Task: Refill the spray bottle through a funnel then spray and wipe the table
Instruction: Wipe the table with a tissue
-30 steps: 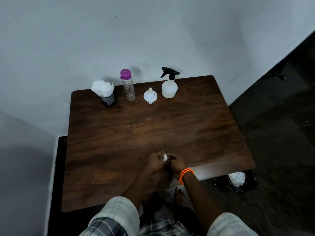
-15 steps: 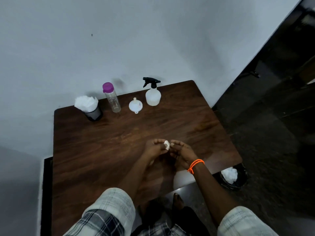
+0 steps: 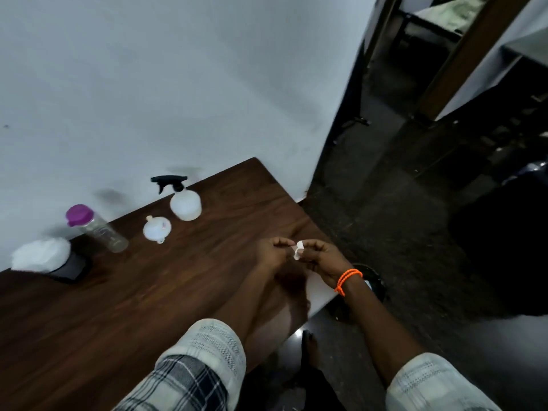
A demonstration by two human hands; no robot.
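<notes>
Head view: tilted and somewhat blurred, looking down on a dark wooden worktop [image 3: 124,298] set against a pale wall [image 3: 148,84].
Left hand [image 3: 274,253]: above the right part of the worktop, fingers curled, pinching one side of a small white scrap of tissue [image 3: 298,250].
Right hand [image 3: 321,259]: just beside the left one, fingers curled, pinching the other side of the same scrap; two orange bands [image 3: 347,280] circle its wrist.
Grip: both hands hold the scrap between thumb and fingertips, closed tight on it, with nothing else in them.
Spray bottle [image 3: 185,202]: upright at the far edge of the worktop near the wall, white body, black trigger head fitted on top, well apart from the hands.
Funnel [image 3: 157,228]: white, lying on the worktop just to the left of the spray bottle, not touching it.
Water bottle [image 3: 96,229]: clear with a purple cap, left of the funnel; it looks tilted in this slanted picture.
Tissue holder [image 3: 69,266]: dark cup at the left end of the row, stuffed with white tissue [image 3: 41,254].
Bin [image 3: 372,281]: dark and round, on the floor past the worktop's right edge, mostly hidden behind the right wrist.
In the way: both forearms and checked sleeves [image 3: 207,360] cover the near right part of the worktop.
</notes>
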